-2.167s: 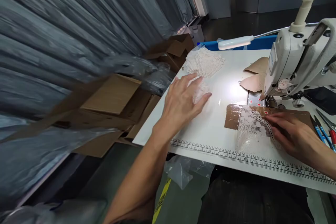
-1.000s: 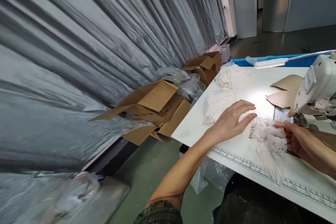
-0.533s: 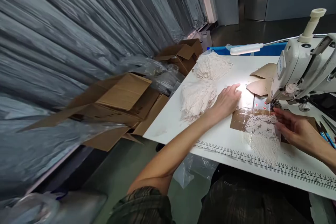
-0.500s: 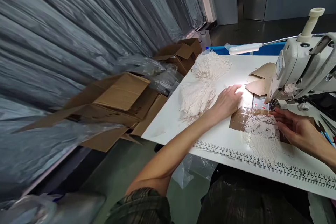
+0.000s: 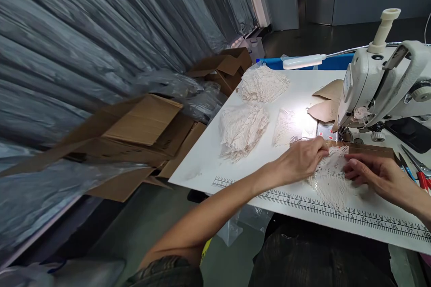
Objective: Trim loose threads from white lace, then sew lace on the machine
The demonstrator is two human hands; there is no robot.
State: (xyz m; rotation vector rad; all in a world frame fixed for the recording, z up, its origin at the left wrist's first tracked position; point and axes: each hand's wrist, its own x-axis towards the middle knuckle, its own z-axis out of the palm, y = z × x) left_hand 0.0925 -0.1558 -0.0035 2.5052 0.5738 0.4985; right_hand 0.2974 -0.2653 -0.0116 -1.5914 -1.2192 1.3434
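A cream lace piece (image 5: 330, 181) with a scalloped edge lies in front of the sewing machine (image 5: 370, 85), its lower end reaching the printed ruler. My left hand (image 5: 305, 159) is closed on the left upper edge of this lace. At the opposite edge, my right hand (image 5: 370, 172) pinches the lace between thumb and fingers. Just beyond both hands is the needle and presser foot area (image 5: 341, 134). A brown strip (image 5: 370, 149) lies under the machine head, partly covered by the lace. Another lace piece (image 5: 284, 128) rests flat left of the needle plate.
Two lace piles (image 5: 244, 130) sit on the left of the white table (image 5: 198, 161). Scissors (image 5: 417, 166) and a black phone-like object (image 5: 411, 133) lie at right. Open cardboard boxes (image 5: 141, 121) stand left of the table. A white lamp (image 5: 305, 61) reaches over the back.
My left hand has come back from beside the needle plate and taken the lace's left edge. The lace has shifted nearer to me, uncovering a flat lace piece at left. The view has turned slightly right.
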